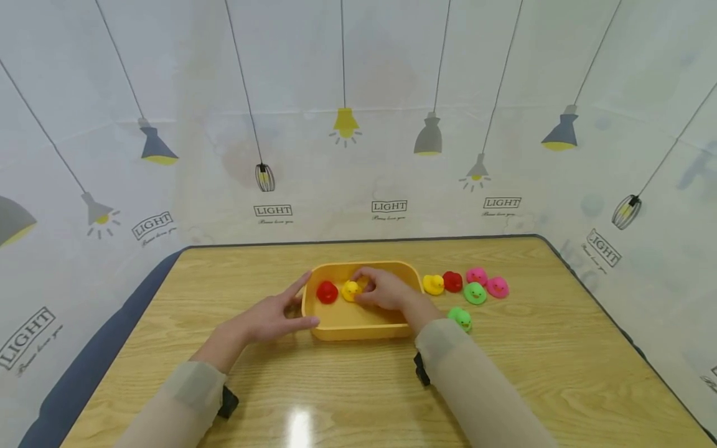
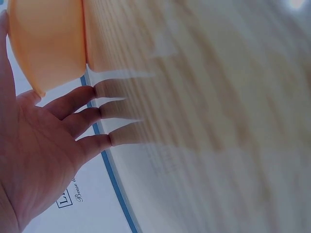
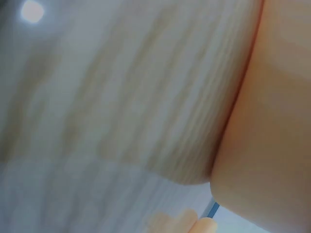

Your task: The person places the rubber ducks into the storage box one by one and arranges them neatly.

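An orange plastic basin (image 1: pixel 361 333) sits on the wooden table, holding a red rubber duck (image 1: pixel 327 292) at its left and a yellow rubber duck (image 1: pixel 350 291) near its middle. My right hand (image 1: pixel 386 290) reaches in over the right side and pinches the yellow duck between thumb and fingers. At the basin's left end is my left hand (image 1: pixel 274 320), thumb and index finger spread along the rim. In the left wrist view, the other fingers of the left hand (image 2: pixel 43 150) stretch out to the tabletop beside the basin wall (image 2: pixel 51 39). The right wrist view shows the basin wall (image 3: pixel 267 126), but not the duck.
Right of the basin lie a yellow duck (image 1: pixel 434 284), a red duck (image 1: pixel 452 282), two pink ducks (image 1: pixel 497 287) and a green duck (image 1: pixel 475 293). Another green duck (image 1: pixel 460 318) is nearer, beside the right sleeve (image 1: pixel 476 379). A lamp-patterned curtain (image 1: pixel 336 180) stands behind the table (image 1: pixel 269 398).
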`<state>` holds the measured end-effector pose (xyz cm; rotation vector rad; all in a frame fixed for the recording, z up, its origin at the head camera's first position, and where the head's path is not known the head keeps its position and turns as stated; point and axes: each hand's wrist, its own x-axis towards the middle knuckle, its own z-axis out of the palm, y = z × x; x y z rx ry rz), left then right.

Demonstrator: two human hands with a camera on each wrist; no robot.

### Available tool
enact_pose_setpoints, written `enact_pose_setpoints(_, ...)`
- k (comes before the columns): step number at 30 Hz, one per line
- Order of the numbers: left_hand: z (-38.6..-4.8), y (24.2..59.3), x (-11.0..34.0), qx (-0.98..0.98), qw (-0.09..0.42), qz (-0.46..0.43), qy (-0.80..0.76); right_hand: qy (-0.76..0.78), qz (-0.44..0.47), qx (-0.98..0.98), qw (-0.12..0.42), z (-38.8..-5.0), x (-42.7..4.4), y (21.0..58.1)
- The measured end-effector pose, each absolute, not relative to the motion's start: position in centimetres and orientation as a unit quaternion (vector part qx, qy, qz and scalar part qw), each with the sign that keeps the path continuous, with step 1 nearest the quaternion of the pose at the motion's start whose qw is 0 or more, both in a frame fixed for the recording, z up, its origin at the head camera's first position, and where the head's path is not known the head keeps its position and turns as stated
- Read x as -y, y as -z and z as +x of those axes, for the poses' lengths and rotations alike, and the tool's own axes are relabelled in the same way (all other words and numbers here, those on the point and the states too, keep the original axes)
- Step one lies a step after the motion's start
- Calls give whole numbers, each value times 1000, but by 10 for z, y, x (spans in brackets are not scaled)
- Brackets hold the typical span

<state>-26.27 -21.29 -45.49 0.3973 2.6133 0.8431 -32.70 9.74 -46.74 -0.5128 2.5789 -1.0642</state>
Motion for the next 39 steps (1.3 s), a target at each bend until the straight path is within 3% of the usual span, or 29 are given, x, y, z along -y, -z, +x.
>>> enact_pose_setpoints(39, -262, 454, 210, -930, 181, 142, -285, 330, -207, -912, 133, -327, -95, 467)
